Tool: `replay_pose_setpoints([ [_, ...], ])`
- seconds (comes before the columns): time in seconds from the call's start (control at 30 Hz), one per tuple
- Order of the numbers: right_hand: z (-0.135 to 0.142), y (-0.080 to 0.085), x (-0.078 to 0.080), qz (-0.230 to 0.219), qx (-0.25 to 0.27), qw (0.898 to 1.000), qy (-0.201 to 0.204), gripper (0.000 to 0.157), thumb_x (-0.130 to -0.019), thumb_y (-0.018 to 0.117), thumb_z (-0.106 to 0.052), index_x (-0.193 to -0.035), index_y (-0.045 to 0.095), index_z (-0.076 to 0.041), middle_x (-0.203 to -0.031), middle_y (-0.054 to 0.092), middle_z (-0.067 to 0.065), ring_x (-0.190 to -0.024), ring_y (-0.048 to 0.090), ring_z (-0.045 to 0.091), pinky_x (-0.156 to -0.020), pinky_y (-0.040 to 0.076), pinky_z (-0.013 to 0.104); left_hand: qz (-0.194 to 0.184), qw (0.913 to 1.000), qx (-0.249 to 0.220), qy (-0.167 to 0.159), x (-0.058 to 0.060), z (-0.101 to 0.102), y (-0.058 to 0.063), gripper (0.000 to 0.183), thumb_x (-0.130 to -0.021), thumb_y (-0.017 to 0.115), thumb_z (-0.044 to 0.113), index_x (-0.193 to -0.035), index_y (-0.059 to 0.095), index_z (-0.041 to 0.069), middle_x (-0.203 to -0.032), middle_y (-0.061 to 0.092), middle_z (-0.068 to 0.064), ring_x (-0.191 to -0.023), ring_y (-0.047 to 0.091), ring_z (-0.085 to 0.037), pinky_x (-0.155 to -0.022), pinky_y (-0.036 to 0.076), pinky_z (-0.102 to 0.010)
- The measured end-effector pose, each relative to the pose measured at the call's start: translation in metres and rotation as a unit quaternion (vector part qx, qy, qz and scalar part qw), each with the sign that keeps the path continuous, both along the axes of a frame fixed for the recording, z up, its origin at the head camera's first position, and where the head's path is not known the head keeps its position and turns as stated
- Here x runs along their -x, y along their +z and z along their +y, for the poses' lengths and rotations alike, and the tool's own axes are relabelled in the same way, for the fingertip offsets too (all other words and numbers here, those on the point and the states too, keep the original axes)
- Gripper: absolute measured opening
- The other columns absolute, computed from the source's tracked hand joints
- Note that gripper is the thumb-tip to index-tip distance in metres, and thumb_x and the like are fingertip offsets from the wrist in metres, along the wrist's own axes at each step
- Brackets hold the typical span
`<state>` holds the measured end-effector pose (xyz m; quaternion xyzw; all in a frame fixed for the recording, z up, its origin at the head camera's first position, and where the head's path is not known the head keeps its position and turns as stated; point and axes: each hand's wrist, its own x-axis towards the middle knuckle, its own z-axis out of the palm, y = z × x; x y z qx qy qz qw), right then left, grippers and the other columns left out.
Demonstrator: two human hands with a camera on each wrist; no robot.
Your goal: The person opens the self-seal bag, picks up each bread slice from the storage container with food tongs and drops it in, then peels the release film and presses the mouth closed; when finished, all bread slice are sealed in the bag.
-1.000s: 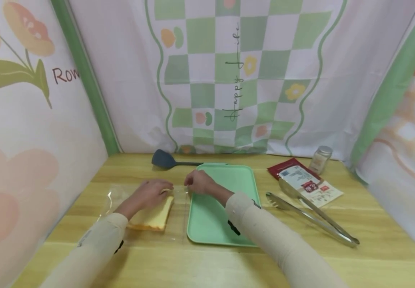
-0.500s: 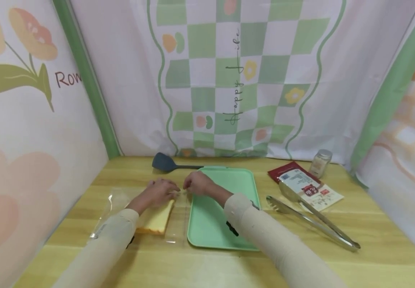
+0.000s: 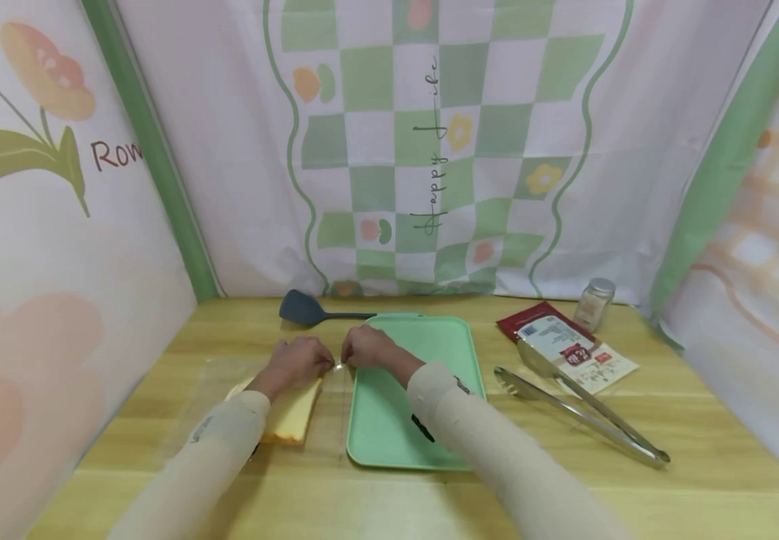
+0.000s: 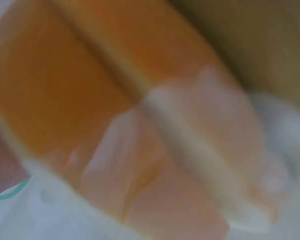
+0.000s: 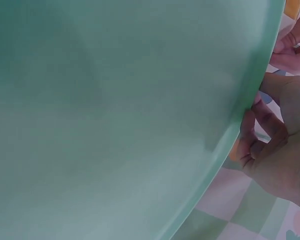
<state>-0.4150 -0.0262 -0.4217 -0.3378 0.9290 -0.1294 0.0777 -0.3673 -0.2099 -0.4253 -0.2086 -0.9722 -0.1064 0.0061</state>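
"Checked fabric [image 3: 416, 150] hangs behind a wooden table [image 3: 376, 506], past the far rim of a green tray [image 3: 384, 420]. Where is the bread [image 3: 291, 416]?"

"Left of the tray, inside a clear bag [image 3: 327, 421]. From the left wrist it fills most of the view, blurred, with a plastic sheen over its crust."

"And the left hand [image 3: 298, 361]?"

"Just left of the tray's rim, over the bread's far end, fingertips pinching the bag's edge."

"The right hand [image 3: 371, 347]?"

"Above the tray's left rim, near the far corner, thumb and fingers pinching the bag close beside the left fingertips. Whether it also touches the tray, I cannot tell."

"What else?"

"A dark spatula [image 3: 303, 309] beyond the tray's far left corner, its handle running along the far rim. Right of the tray, metal tongs [image 3: 581, 414] point their tips towards it, beside a red-and-white packet [image 3: 558, 339]; a glass jar [image 3: 594, 307] stands just past the packet, farther from the tray"
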Motion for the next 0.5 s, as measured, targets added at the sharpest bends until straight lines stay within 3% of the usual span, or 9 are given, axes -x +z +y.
replay_pose_setpoints([
  [0.2, 0.0010, 0.0008, -0.0024, -0.019, 0.013, 1.000, 0.010, 0.013, -0.092, 0.068, -0.013, -0.097, 0.080, -0.018, -0.095, 0.075, -0.006, -0.089, 0.066, 0.010, -0.078, 0.053, 0.026, 0.014, 0.9997, 0.005, 0.017, 0.0012, 0.0043, -0.0090, 0.012, -0.091, 0.072, 0.026, -0.100, 0.077, 0.033, -0.105, 0.073, 0.011, -0.102, 0.065, -0.020, -0.089, 0.039, -0.067],
  [0.5, -0.0021, -0.0031, 0.0018, -0.022, 0.040, 0.999, -0.008, 0.012, -0.088, 0.073, -0.008, -0.095, 0.079, -0.015, -0.090, 0.073, -0.005, -0.083, 0.064, 0.009, -0.075, 0.052, 0.024, -0.021, 0.9989, -0.029, 0.031, 0.0049, 0.0031, -0.0072, 0.016, -0.090, 0.072, 0.023, -0.106, 0.074, 0.026, -0.105, 0.073, 0.009, -0.110, 0.064, -0.025, -0.096, 0.029, -0.078],
])
